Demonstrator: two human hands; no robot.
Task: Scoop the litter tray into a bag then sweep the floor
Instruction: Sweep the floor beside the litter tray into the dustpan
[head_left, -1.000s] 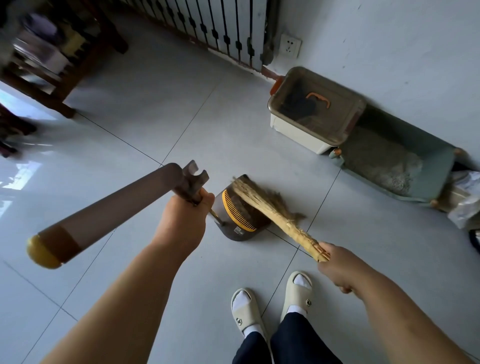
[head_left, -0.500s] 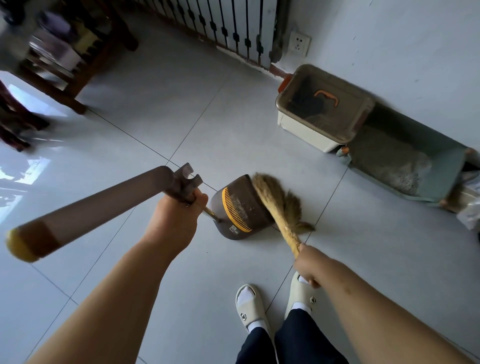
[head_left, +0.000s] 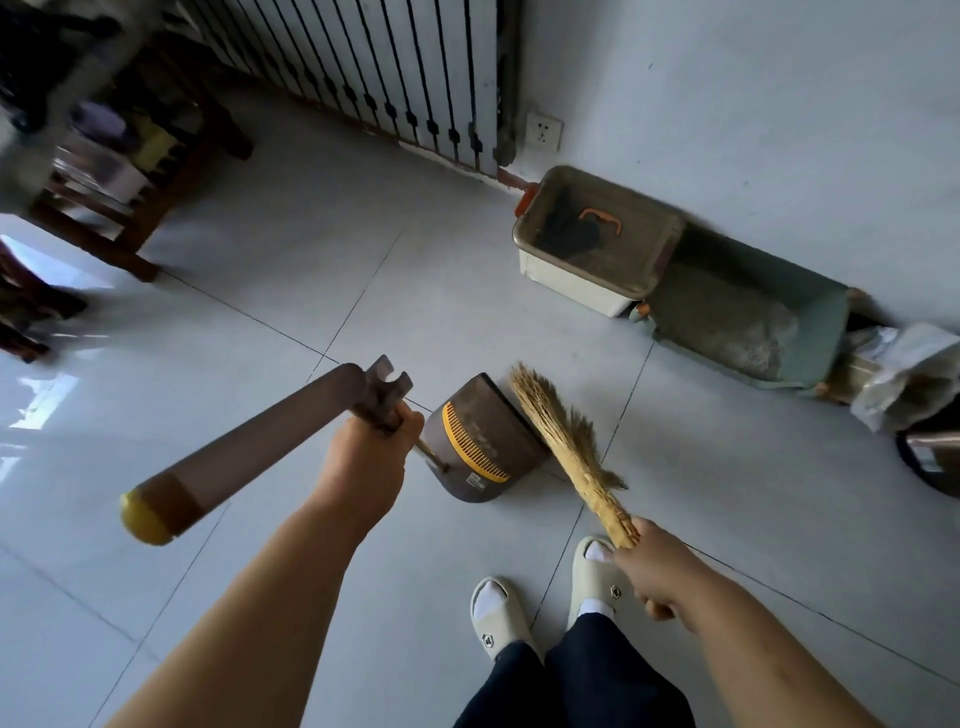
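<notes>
There, the right hand (head_left: 657, 569) was clamped on the straw broom (head_left: 569, 452), whose long axis ran forward-left to the dustpan (head_left: 480, 441) mouth, just beside it, the left hand (head_left: 371, 460) gripping the dustpan's handle.

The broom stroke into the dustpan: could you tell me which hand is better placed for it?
Right. The right hand grips the broom, bristles at the dustpan mouth; the left hand steadies the pan's handle.

Right hand (head_left: 655, 569) grips broom (head_left: 566, 447) — bristles at dustpan (head_left: 480, 441)
</notes>
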